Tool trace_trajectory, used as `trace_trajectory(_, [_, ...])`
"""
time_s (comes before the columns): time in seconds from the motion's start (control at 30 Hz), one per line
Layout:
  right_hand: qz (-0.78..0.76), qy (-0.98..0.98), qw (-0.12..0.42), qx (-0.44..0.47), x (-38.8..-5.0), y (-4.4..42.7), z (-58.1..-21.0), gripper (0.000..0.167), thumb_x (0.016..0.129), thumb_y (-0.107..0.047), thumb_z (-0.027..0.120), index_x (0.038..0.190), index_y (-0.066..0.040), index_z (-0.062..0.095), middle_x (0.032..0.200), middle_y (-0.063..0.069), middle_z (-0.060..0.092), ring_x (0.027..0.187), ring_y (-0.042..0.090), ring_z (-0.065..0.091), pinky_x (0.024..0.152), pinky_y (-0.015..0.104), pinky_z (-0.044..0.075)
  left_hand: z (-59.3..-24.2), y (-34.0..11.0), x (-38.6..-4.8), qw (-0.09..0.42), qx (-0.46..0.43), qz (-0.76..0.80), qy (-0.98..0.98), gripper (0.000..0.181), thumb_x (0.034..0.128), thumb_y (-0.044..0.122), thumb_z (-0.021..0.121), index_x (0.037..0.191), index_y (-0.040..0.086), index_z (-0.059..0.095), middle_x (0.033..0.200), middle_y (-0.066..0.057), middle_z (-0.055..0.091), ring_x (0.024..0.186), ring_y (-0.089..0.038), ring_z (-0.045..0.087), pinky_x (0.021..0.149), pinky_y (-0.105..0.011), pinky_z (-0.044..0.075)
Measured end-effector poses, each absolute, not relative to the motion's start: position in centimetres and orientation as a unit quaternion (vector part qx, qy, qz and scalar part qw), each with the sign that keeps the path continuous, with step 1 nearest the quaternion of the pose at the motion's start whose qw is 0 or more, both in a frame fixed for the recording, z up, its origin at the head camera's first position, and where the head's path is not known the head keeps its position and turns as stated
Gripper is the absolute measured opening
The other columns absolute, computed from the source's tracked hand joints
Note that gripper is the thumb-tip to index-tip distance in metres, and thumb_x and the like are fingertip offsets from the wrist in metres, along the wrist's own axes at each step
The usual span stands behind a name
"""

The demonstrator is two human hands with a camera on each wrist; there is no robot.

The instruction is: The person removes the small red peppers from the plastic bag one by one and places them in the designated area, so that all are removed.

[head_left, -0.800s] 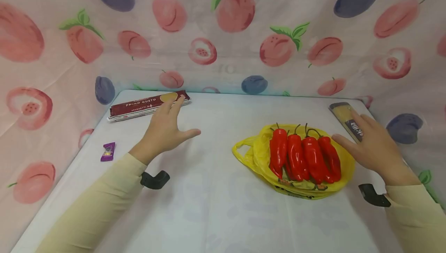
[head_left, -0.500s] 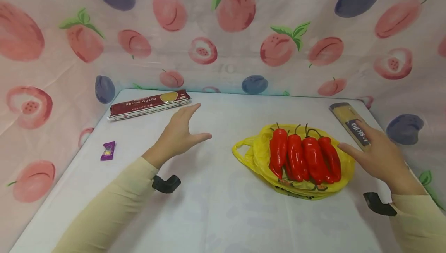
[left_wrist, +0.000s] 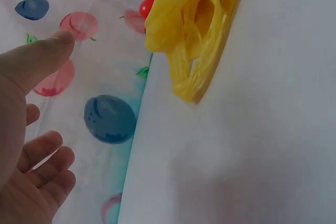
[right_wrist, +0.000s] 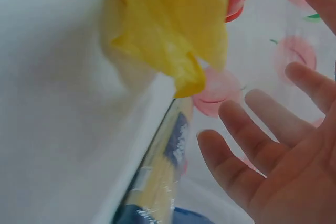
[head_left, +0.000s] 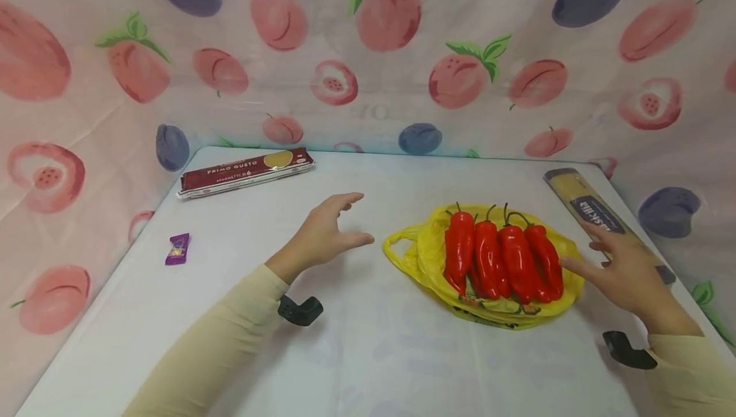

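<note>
Several glossy red peppers [head_left: 487, 257] with dark stems lie side by side on a crumpled yellow plastic bag [head_left: 425, 257], right of the table's middle. Left of the bag's loop handle, my left hand [head_left: 322, 233] hovers with thumb and fingers spread apart, touching nothing. On the other side, my right hand [head_left: 629, 273] is held above the table close to the bag's right edge, its thumb near the rightmost pepper. Loosely bent, parted fingers [right_wrist: 262, 145] show in the right wrist view, with nothing in them. Beneath that hand lies a clear pack of spaghetti [head_left: 592, 203], partly hidden.
A dark red spaghetti pack [head_left: 247, 173] lies at the back left of the white table [head_left: 368, 366]. Nearer the left edge is a small purple wrapped candy [head_left: 177, 249]. Fruit-printed cloth [head_left: 391, 117] hangs behind and along the sides.
My left hand has moved right and nearer, from over the red pack toward the bag's handle. My right hand has come slightly nearer, uncovering more of the clear pack's label. The bag and peppers stay put.
</note>
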State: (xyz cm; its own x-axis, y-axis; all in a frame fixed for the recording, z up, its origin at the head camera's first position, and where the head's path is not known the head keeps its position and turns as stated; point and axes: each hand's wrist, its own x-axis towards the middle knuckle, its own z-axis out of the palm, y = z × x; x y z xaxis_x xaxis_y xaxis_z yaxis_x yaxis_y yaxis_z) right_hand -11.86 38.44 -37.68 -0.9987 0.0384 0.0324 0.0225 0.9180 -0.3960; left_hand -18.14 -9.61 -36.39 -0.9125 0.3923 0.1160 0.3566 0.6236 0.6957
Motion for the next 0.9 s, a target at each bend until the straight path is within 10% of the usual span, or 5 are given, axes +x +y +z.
trace_trajectory(0.9, [0.327,-0.936,-0.125,-0.025,-12.5,40.5,-39.8,0.085,0.096,-0.050,0.061,0.156,0.000,0.027,0.150,0.038,0.026,0.126,0.062,0.035,0.086,0.073,0.044,-38.3,-2.5,-17.9,0.137,0.257,0.424,0.858,0.075,0.0847,0.035,0.079,0.150,0.018,0.047,0.148,-0.005,0.049,0.126,-0.023,0.053,0.099,-0.041,0.048])
